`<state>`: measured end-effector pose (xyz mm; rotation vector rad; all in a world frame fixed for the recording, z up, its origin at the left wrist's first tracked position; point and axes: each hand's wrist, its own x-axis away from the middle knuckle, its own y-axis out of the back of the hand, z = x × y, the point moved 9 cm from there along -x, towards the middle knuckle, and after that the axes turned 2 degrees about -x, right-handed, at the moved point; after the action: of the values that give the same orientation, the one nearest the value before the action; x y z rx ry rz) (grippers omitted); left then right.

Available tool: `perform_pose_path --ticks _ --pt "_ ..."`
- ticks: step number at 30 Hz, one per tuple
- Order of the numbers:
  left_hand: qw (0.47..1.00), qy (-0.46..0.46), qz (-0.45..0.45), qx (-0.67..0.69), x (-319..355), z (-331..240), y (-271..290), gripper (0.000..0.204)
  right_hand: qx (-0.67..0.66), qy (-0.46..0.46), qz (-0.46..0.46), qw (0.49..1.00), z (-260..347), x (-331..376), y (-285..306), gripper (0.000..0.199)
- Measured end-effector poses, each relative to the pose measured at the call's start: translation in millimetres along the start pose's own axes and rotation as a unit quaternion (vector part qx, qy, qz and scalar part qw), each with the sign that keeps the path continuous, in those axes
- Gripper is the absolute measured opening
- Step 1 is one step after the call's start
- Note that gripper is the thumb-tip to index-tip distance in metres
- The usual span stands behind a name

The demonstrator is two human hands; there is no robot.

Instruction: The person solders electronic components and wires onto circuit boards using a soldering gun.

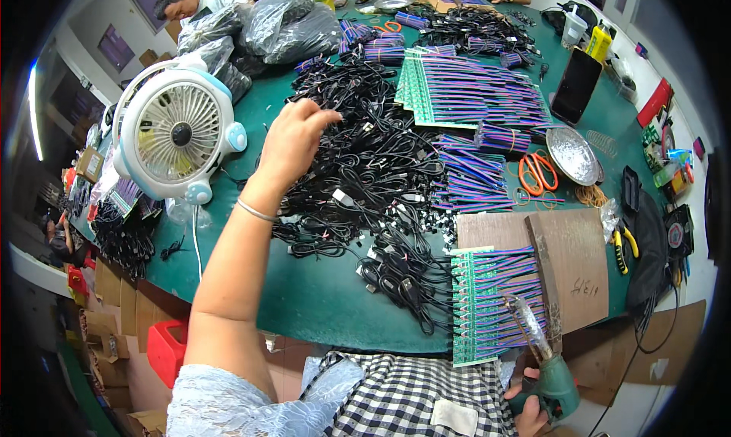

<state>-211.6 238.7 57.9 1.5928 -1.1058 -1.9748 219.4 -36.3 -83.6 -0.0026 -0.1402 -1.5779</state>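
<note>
Left of centre, the left hand [291, 138] is over black cables [373, 163], its fingers bent; whether they pinch one, I cannot tell. Lower right lie green circuit boards [472, 307], then the right hand [529, 418] wraps its fingers around a soldering tool [558, 387].

Electronics workshop, by the look of it: black cables [365, 151] heaped mid-frame, green circuit boards [466, 307] low right of centre, pliers [621, 253] far right, soldering tool [556, 387] lower right.

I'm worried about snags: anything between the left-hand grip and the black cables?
Nothing visible: the left-hand grip is at the left edge of the black cables, and the fan stands to its left. Contact is unclear.
</note>
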Motion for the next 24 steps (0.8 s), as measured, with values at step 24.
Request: perform_pose_path --ticks 24 --pt "0.980 -0.121 0.098 0.120 -15 -153 70 0.020 -0.168 0.000 -0.167 0.971 13 24 6 0.054"
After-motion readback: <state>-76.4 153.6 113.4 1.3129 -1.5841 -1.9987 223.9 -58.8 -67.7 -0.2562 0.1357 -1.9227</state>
